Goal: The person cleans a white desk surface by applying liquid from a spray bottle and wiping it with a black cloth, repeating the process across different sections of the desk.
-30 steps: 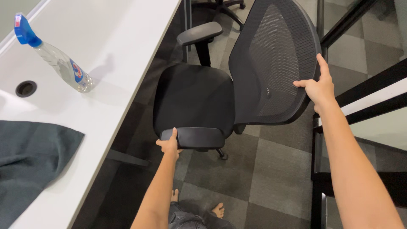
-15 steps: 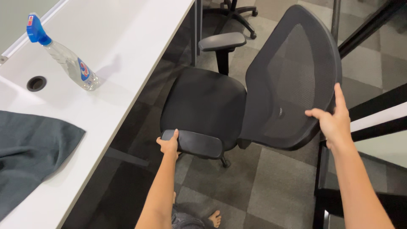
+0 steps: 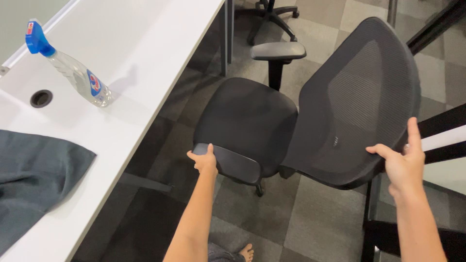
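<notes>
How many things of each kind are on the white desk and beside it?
Office chair, held by the left hand and right hand: 1
Spray bottle: 1
Grey cloth: 1
White desk: 1
Total: 4

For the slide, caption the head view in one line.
Left hand grips the near armrest and right hand the mesh backrest of a black office chair beside a white desk.
</notes>
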